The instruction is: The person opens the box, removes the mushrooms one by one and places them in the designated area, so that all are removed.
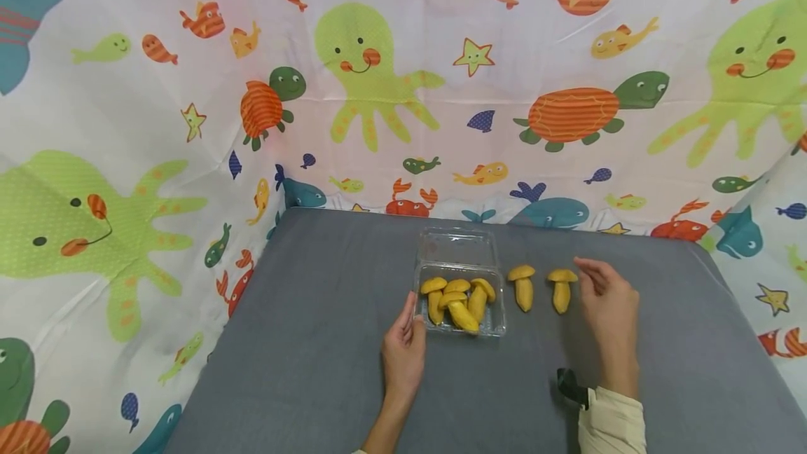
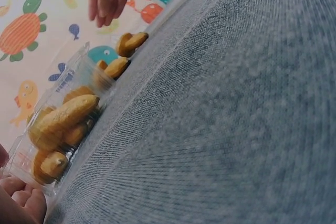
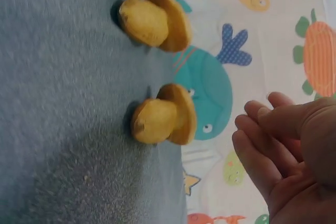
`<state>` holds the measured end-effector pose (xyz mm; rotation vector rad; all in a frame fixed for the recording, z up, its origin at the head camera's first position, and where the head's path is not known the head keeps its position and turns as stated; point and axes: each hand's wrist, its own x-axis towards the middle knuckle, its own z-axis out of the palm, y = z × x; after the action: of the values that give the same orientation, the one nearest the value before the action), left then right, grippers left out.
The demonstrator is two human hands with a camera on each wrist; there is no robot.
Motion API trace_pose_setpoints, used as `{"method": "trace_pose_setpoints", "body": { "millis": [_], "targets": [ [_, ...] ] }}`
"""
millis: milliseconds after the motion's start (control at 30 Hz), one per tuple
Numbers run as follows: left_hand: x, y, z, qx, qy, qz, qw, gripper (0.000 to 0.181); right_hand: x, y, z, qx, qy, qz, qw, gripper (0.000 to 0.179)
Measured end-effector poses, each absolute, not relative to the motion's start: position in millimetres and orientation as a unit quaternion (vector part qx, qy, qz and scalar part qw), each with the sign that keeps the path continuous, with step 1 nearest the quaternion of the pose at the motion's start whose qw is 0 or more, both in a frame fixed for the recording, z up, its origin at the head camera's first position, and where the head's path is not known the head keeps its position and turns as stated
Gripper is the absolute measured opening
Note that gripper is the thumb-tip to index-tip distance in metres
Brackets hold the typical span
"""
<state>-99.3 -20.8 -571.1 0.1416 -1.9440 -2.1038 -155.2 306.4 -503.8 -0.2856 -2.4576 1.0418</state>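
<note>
A clear plastic clamshell box (image 1: pixel 495 331) with its lid (image 1: pixel 457 247) folded back holds several yellow toy mushrooms (image 1: pixel 463 315). My left hand (image 1: pixel 403 363) grips the box's left side near the front corner, thumb and fingers at the wall. To the right of the box, two more mushrooms lie on the table, a nearer one (image 1: pixel 524 289) and another one (image 1: pixel 562 291) farther right. Just right of that last mushroom, my right hand (image 1: pixel 608 307) hovers with loosely bent fingers and nothing in them. The right wrist view shows its fingertips (image 3: pixel 241 137) apart from both mushrooms.
A grey cloth (image 1: pixel 302 370) covers the table. Behind it and along both sides hangs a white curtain (image 1: pixel 391 181) printed with sea animals. A dark strap end (image 1: pixel 570 387) sticks out at my right wrist, by the light sleeve (image 1: pixel 613 422).
</note>
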Motion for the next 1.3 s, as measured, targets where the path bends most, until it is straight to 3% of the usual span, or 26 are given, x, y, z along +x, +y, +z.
{"method": "trace_pose_setpoints", "body": {
  "millis": [200,767,1300],
  "targets": [
    [-100.0,-20.2,-570.8,0.052,-0.673,-0.725,0.138,0.048,-148.5,293.0,-499.4,-0.039,-0.882,0.400,0.245,0.025],
    [-99.9,-21.4,-572.8,0.051,-0.674,-0.723,0.140,0.048,-149.5,246.1,-512.1,0.131,-0.894,0.394,0.167,0.047],
    [-99.2,-22.0,-571.8,0.042,-0.681,-0.719,0.133,0.049,-152.9,218.8,-515.7,0.246,-0.901,0.318,0.163,0.054]
  ]
}}
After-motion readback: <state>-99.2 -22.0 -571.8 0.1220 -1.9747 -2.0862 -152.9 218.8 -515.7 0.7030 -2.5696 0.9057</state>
